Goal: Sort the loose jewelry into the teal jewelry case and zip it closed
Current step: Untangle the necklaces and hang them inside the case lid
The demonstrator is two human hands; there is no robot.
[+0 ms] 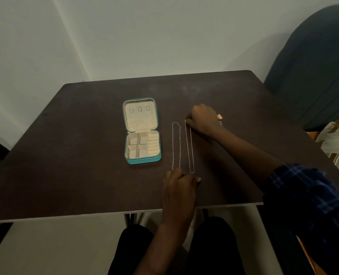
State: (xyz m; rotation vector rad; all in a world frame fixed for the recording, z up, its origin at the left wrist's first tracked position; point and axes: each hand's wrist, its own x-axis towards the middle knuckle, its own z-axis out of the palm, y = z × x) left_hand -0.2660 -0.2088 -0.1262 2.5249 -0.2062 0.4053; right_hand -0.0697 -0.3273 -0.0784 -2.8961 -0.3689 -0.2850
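My knees sit under the dark brown table (85,155) by a pale wall, where my left hand (179,183) pins the near end and my right hand (201,118) pinches the far end of a thin chain (189,147), beside a second chain (176,145) and the open teal jewelry case (142,160), its cream compartments empty.

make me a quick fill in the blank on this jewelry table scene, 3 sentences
1. The teal zip-around jewelry case lies ____ on the dark wooden table.
2. ____ thin chain necklaces lie stretched out beside the case.
3. The right hand touches the far end of the ____ necklace.

Missing words: open; two; right
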